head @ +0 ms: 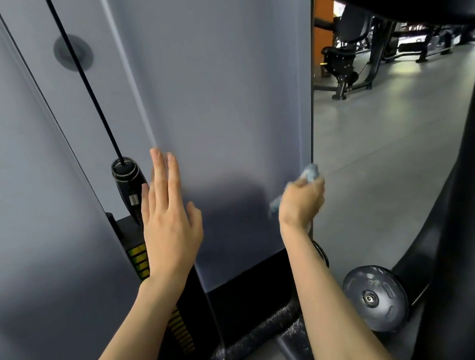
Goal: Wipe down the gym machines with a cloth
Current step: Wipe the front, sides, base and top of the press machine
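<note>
A tall grey panel (213, 88) of a weight-stack gym machine fills the middle of the head view. My left hand (170, 220) lies flat against the panel's lower left part, fingers straight and slightly apart, holding nothing. My right hand (300, 203) is closed around a crumpled pale blue cloth (309, 172), pressed against the panel's right edge low down. Bits of cloth stick out above and to the left of the fist.
A black cable (86, 86) runs down to a black fitting (127, 177) above the weight stack with yellow labels (139, 260). A black pulley wheel (374, 297) and thick black frame tubes (471, 202) stand at the right. Other machines (346, 65) stand across the grey floor.
</note>
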A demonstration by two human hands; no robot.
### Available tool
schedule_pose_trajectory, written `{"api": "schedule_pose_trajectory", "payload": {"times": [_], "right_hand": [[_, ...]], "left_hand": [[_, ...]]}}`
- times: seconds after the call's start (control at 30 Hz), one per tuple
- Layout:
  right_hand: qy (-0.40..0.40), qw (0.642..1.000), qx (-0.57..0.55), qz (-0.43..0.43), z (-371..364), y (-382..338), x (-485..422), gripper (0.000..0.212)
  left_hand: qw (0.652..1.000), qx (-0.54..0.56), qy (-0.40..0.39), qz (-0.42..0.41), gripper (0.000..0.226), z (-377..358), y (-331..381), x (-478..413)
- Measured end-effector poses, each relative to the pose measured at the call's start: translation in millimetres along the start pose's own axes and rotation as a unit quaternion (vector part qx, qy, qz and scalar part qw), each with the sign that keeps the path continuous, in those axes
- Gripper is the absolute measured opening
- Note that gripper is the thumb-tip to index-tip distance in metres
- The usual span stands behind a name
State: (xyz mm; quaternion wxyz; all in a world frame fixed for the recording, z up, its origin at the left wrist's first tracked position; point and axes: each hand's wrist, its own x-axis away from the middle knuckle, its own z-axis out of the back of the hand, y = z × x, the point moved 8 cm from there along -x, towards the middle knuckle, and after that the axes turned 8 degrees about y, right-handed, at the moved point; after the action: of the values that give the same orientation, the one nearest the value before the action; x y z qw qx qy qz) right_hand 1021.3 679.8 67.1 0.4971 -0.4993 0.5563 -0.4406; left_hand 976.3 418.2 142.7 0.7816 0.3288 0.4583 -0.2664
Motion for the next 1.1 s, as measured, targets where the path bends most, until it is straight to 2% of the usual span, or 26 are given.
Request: {"api": "schedule_pose_trajectory", "payload": {"times": [0.1,0.17,0.2,0.23,0.3,0.33,0.37,0.43,0.5,0.6,0.67,0.73,0.8,0.87,0.93,1.0,1.1], "right_hand": [[0.01,0.988,-0.04,0.15,-12,-46,12,0.044],[0.02,0.981,-0.021,0.19,-11,-30,22,0.047],[0.022,0.983,0.0,0.18,-10,-6,22,0.046],[0.017,0.99,0.021,0.139,-6,23,22,0.043],[-0.014,0.998,0.042,-0.033,4,92,23,0.039],[-0.028,0.991,0.063,-0.118,9,120,28,0.04],[-0.034,0.982,0.083,-0.164,13,134,34,0.041],[-0.014,0.982,0.078,-0.172,12,124,35,0.042],[0.036,0.993,0.023,-0.113,4,76,25,0.041],[0.062,0.995,-0.06,0.041,-9,-4,17,0.045],[0.057,0.988,-0.056,0.132,-8,-16,22,0.046],[0.047,0.986,-0.018,0.158,-2,11,30,0.047],[0.026,0.997,0.014,0.077,6,60,34,0.046],[-0.012,0.995,0.045,-0.085,8,101,36,0.049],[-0.02,0.987,0.062,-0.145,5,96,38,0.052],[0.0,0.997,0.031,-0.075,-1,50,38,0.052],[-0.007,0.987,-0.063,0.145,-13,-44,53,0.053]], "left_hand": [[1.0,0.0,-0.002,-0.003,0.087,-1,0,0],[1.0,-0.007,0.001,-0.004,0.087,-1,1,1],[1.0,-0.013,0.004,-0.003,0.087,0,1,1],[1.0,-0.016,0.006,-0.001,0.087,1,1,1],[1.0,-0.017,0.007,0.002,0.087,2,1,1],[1.0,-0.016,0.006,0.002,0.087,1,1,1],[1.0,-0.015,0.006,0.002,0.087,1,1,1],[1.0,-0.014,0.009,0.002,0.087,1,1,1],[1.0,-0.012,0.011,0.003,0.086,0,2,2],[1.0,-0.012,0.015,0.001,0.085,0,3,2],[1.0,-0.009,0.014,0.001,0.086,0,3,1],[1.0,-0.005,0.012,0.0,0.086,0,2,2],[1.0,-0.002,0.009,0.0,0.087,0,1,2],[1.0,0.0,0.005,0.001,0.088,-1,1,2],[1.0,-0.001,0.005,0.003,0.088,-1,1,2],[1.0,-0.003,0.003,0.003,0.088,-1,2,2],[1.0,-0.008,0.0,0.0,0.087,-1,2,2]]}}
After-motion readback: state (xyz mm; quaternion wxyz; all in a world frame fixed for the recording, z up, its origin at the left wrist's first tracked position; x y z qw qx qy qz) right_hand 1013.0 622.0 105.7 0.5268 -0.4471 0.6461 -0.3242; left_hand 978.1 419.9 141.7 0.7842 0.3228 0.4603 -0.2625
